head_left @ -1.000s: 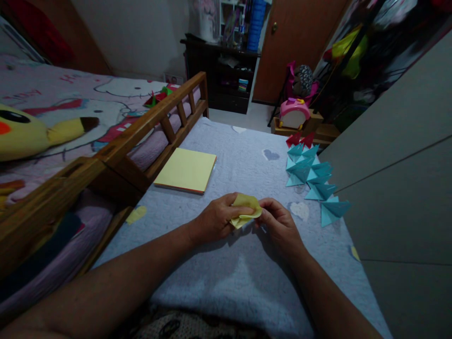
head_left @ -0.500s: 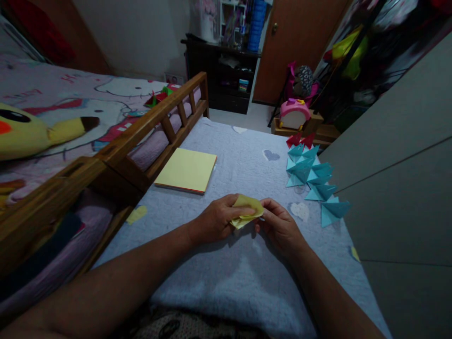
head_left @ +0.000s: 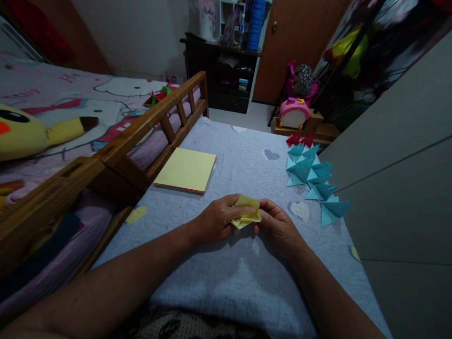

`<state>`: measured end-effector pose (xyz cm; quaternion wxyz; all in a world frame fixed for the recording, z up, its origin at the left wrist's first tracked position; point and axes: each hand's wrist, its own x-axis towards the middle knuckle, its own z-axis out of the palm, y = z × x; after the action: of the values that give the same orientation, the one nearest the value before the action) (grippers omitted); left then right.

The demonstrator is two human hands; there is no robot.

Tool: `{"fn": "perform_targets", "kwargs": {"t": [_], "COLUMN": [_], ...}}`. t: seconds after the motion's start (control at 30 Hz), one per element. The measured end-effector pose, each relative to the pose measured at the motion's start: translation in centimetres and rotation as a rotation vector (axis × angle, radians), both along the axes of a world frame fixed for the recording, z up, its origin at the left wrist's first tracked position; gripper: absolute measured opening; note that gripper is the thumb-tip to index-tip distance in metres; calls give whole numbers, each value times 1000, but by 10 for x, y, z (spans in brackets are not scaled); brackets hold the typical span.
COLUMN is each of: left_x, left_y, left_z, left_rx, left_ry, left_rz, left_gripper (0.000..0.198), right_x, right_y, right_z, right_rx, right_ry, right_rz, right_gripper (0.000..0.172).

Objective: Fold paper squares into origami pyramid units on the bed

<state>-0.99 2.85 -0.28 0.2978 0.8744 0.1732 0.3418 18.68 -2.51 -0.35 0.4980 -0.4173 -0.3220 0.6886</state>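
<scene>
A partly folded piece of yellow paper (head_left: 247,203) is held between my two hands, above the light blue cloth (head_left: 226,282). My left hand (head_left: 218,219) grips its left side, with a finger laid across the front of the folds. At the right edge, my right hand (head_left: 278,223) pinches the paper between thumb and fingers. Beyond my left hand lies a square stack of paper (head_left: 187,169), yellow on top with an orange-red edge showing below.
Several folded blue paper pieces (head_left: 319,190) and red ones (head_left: 300,139) line the cloth's right edge. A wooden rail (head_left: 151,120) borders the left, with a yellow plush toy (head_left: 38,132) beyond it. A pale panel (head_left: 399,188) stands at the right.
The right side of the yellow paper has been bent inward, so it looks narrower. My right hand has shifted slightly left; my left hand stays nearly in place.
</scene>
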Motion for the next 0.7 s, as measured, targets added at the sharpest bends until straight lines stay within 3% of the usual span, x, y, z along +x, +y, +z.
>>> {"fn": "perform_targets", "kwargs": {"t": [0.13,0.37,0.7], "left_x": [1,0,-2], "left_y": [0,1,5], "left_z": [1,1,1], "left_rx": [-11,-45,63], "left_ry": [-23,-53,-13], "left_rz": [9,21,-8], "left_gripper": [46,20,31], "right_x": [0,3,4], "right_y": [-1,-2,0], "right_z": [0,1,0], "right_rx": [-13,12,-15], "right_ry": [2,-50,-11], "right_rz": [19,45,46], "right_gripper": [27,26,25]}}
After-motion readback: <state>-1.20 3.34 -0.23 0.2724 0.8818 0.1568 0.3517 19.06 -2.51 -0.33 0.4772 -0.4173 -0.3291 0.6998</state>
